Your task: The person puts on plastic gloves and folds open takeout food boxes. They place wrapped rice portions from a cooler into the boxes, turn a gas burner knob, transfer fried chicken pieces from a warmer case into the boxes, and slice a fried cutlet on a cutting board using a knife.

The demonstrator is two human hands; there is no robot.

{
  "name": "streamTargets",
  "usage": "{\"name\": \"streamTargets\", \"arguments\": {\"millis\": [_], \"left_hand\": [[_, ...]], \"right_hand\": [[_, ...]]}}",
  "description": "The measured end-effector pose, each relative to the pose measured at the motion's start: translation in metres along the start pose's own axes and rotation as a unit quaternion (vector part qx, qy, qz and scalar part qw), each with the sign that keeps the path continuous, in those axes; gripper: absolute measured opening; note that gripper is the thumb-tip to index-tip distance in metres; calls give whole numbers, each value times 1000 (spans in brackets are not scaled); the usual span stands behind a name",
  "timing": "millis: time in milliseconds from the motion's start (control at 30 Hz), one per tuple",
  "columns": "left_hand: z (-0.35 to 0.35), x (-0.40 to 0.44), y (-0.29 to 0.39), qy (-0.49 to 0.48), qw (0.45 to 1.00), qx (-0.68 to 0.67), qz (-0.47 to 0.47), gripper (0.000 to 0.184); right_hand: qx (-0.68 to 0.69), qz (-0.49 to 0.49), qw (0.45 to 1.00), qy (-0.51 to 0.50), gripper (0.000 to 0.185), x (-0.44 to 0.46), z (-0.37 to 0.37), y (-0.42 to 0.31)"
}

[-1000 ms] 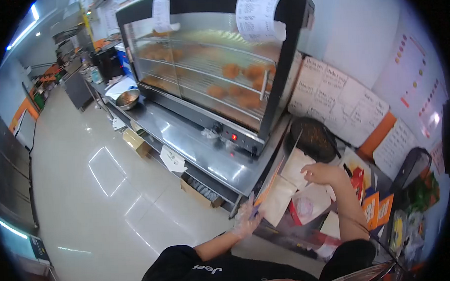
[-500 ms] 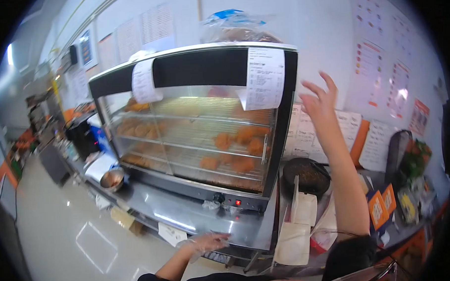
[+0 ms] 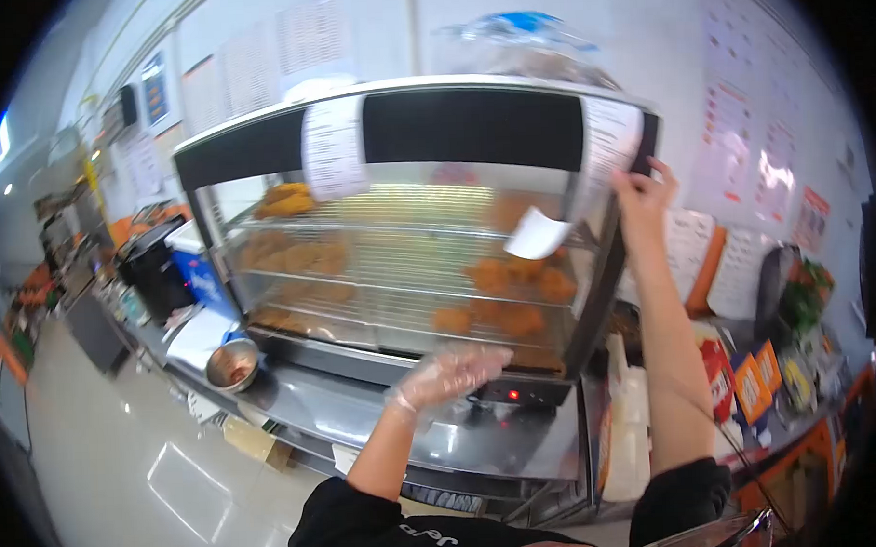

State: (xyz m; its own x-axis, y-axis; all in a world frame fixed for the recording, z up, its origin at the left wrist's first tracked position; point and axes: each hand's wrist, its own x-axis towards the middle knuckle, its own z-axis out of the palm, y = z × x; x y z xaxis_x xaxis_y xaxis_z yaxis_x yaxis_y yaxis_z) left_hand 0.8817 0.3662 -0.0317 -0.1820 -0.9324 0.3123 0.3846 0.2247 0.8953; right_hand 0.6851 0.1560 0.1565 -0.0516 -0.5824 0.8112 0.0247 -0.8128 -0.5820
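Observation:
My bare right hand (image 3: 645,201) is at the upper right corner of a glass-fronted food warmer (image 3: 472,130). Its thumb and fingertips pinch the edge of a printed receipt (image 3: 609,132) hanging there, whose lower end curls out to the left. My left hand (image 3: 453,374), in a clear plastic glove, hovers before the warmer's lower front with fingers stretched out and nothing in them. Behind the glass, fried pieces of food (image 3: 512,317) lie on wire racks. A second receipt (image 3: 334,150) hangs further left on the black top band.
A metal bowl (image 3: 233,366) stands on the steel counter (image 3: 365,403) at left. Open takeaway boxes (image 3: 625,436) and orange cards (image 3: 754,393) lie at right. A plastic bag (image 3: 536,48) rests atop the warmer. A red light (image 3: 514,394) glows on its front.
My right hand has come down and left from the air onto the right receipt, which now bends outward. My left hand has risen from below the counter edge to the warmer's front.

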Motion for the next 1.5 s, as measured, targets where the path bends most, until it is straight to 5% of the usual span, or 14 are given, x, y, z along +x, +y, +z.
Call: {"name": "streamTargets", "arguments": {"millis": [100, 167, 233, 300, 400, 633, 800, 867, 900, 933, 967, 1000, 1067, 1500], "left_hand": [[-41, -17, 74, 191, 923, 237, 233, 36], [-65, -19, 126, 384, 803, 235, 390, 30], [-57, -21, 182, 428, 694, 109, 569, 30], [-80, -17, 215, 423, 692, 108, 575, 31], [-116, -4, 252, 397, 706, 110, 575, 32], [-135, 20, 268, 343, 822, 174, 421, 33], [-104, 0, 232, 333, 851, 190, 360, 43], [-117, 8, 213, 319, 842, 197, 389, 42], [-120, 10, 207, 305, 834, 210, 410, 42], [-120, 8, 204, 318, 840, 197, 392, 42], [-119, 6, 200, 318, 843, 195, 389, 42], [-118, 5, 198, 326, 839, 213, 380, 40], [-122, 5, 192, 331, 837, 230, 369, 39], [-142, 5, 161, 322, 850, 198, 366, 30]], "right_hand": [[33, -77, 994, 76, 52, 0, -14, -16], [86, -109, 990, 5, 48, -13, -24, -64], [243, -151, 941, -181, 45, -36, -26, -117], [323, -202, 873, -306, 49, -69, -20, -172], [517, -262, 657, -483, 48, -102, -1, -220], [567, -264, 518, -583, 43, -120, 26, -250], [482, -267, 532, -642, 40, -104, 46, -234], [368, -253, 638, -628, 40, -84, 54, -209], [134, -206, 773, -585, 39, -54, 40, -161], [-51, -162, 835, -524, 39, -26, 43, -122], [156, -256, 825, -480, 24, -58, 136, -200], [0, -290, 868, -404, 35, -46, 173, -196], [-220, -558, 771, -215, 45, -18, 227, -179], [-361, -532, 745, -177, 55, -4, 264, -130]]}}
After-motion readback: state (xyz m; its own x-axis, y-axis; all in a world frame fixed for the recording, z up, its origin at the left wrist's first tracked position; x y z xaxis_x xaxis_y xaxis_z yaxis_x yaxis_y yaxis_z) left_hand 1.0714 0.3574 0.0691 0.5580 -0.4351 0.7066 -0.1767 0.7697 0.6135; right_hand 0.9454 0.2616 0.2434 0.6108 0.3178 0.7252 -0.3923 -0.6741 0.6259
